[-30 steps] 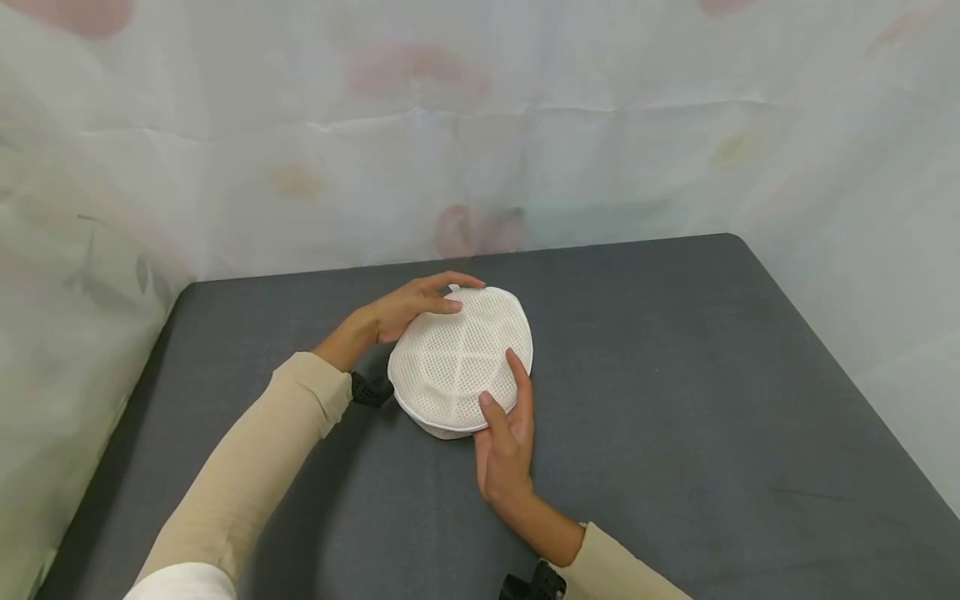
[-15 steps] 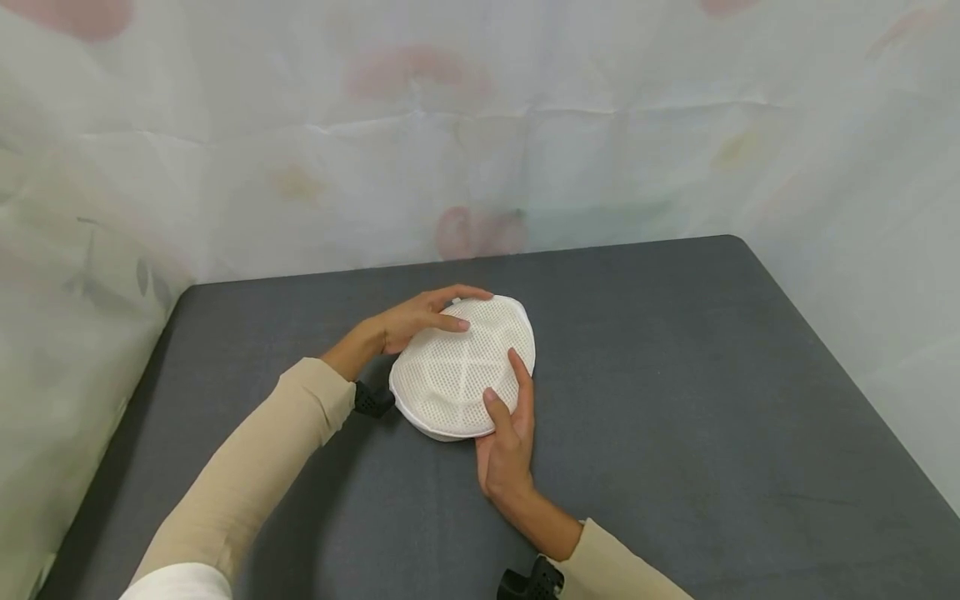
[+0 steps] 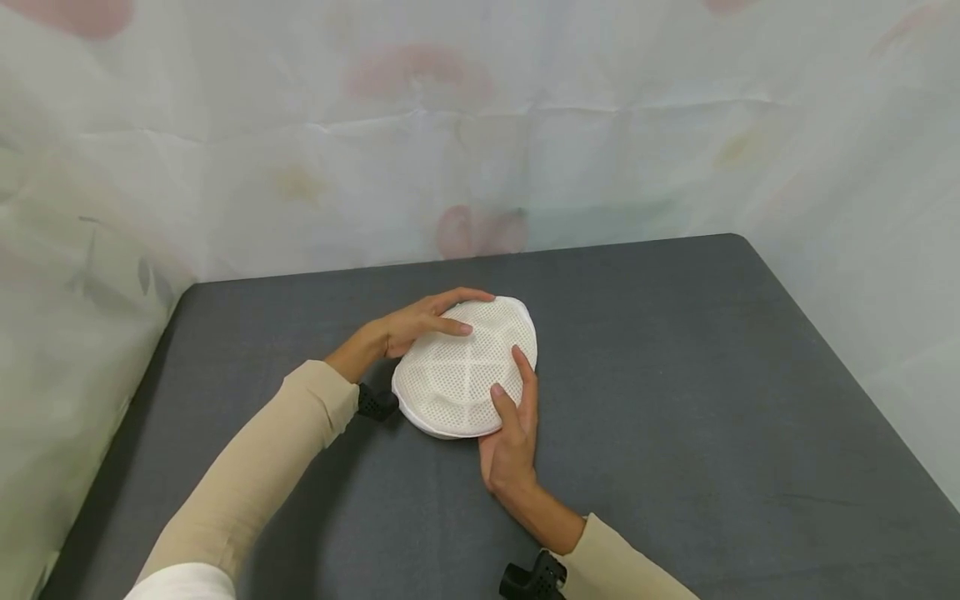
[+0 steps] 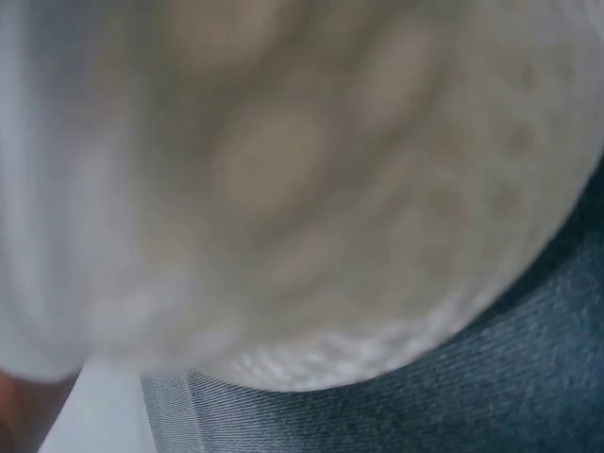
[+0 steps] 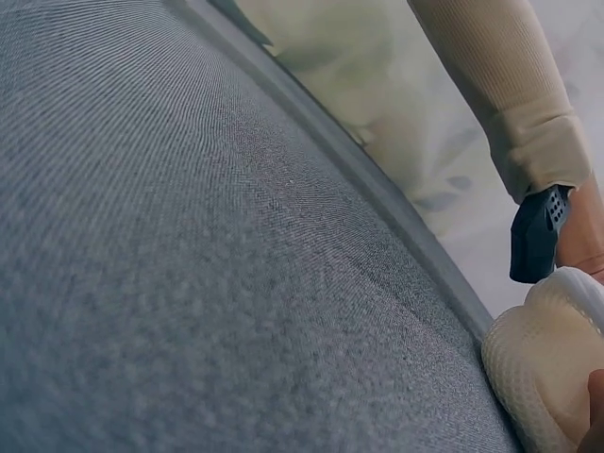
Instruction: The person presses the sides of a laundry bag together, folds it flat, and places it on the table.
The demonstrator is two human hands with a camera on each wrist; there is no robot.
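Fingers of the left hand lie curved over the far left rim of the mesh pouch, thumb along its far edge, gripping it lightly. Fingers of the right hand are straighter, two of them laid flat on the near right part of the pouch's top, pressing rather than clasping. Round and white, the pouch sits on the grey table, a little left of the table's middle, tilted slightly with its near edge down on the cloth surface.

Open tabletop stretches to the right and toward the near side; the far edge meets a pale curtain not far behind the pouch. At the left the table's rim runs close along more curtain (less room there). From the left wrist the pouch fills the picture as a blur; from the right wrist its edge shows on the table, with the other sleeve beyond.
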